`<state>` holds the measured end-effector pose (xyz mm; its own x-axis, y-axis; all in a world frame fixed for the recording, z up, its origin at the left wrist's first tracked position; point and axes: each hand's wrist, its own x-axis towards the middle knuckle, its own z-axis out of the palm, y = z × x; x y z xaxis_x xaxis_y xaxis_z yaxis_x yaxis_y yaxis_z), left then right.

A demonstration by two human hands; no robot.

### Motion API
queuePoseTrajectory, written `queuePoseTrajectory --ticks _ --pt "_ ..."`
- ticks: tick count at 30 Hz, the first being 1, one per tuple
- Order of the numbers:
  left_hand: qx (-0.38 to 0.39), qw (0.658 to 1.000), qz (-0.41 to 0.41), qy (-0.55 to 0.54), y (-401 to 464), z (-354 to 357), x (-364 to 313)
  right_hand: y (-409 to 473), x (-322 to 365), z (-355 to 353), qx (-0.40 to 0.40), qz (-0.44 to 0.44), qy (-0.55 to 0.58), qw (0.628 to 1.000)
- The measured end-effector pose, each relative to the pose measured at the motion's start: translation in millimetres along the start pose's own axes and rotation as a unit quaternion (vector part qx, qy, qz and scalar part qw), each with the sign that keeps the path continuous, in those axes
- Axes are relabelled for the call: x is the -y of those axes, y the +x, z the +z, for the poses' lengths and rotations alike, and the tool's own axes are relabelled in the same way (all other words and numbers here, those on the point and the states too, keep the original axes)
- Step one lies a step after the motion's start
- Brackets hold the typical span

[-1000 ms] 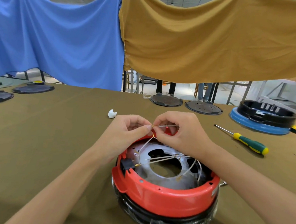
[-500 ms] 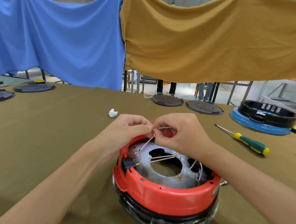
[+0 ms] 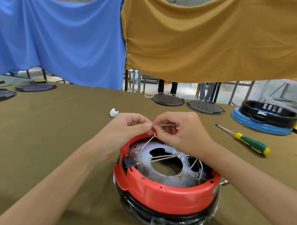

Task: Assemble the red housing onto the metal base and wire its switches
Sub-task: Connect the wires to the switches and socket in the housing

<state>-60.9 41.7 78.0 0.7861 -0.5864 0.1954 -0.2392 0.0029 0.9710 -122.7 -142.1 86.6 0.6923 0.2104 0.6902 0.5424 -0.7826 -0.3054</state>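
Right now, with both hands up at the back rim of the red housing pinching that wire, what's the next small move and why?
Probably ease the brass terminal down onto the switch at the far rim of the red housing. Both the left hand and right hand pinch the white wire there, so seating looks unfinished.

A wide tabletop [image 3: 37,139] covered in olive-brown cloth fills the foreground. Beyond its far edge hang two draped sheets, a blue cloth [image 3: 58,35] on the left and a mustard cloth [image 3: 211,37] on the right. Beneath them show metal frame legs [image 3: 233,92] and a pale floor [image 3: 186,92], daylit.
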Motion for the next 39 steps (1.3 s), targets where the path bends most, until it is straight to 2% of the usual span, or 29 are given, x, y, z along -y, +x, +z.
queuePoseTrajectory --ticks 4,7,9,15,17,21,27,33,39 --pt "-0.099 0.985 0.002 0.144 -9 -12 18 4 -3 -4 0.026 0.078 0.081 0.993" --pt "-0.046 0.983 -0.049 0.171 -14 -12 26 7 -4 -6 0.106 0.122 0.118 0.980" --pt "-0.039 0.985 -0.037 0.166 -11 -13 28 9 -1 -6 0.155 0.140 0.140 0.968" --pt "0.020 0.995 -0.053 0.083 20 -21 27 15 14 -2 0.256 0.119 0.068 0.957" --pt "0.026 0.997 -0.048 0.054 28 -20 32 17 15 0 0.266 0.114 0.038 0.956" --pt "0.032 0.996 -0.044 -0.070 28 -18 51 17 16 4 0.274 0.111 0.022 0.955" --pt "0.013 0.999 -0.040 -0.004 30 -20 66 18 17 12 0.277 0.104 -0.011 0.955" --pt "0.011 0.998 -0.052 -0.025 35 -19 69 17 19 13 0.281 0.086 -0.033 0.955" --pt "0.019 0.999 -0.031 -0.036 35 -20 74 14 18 16 0.268 0.096 -0.011 0.958"
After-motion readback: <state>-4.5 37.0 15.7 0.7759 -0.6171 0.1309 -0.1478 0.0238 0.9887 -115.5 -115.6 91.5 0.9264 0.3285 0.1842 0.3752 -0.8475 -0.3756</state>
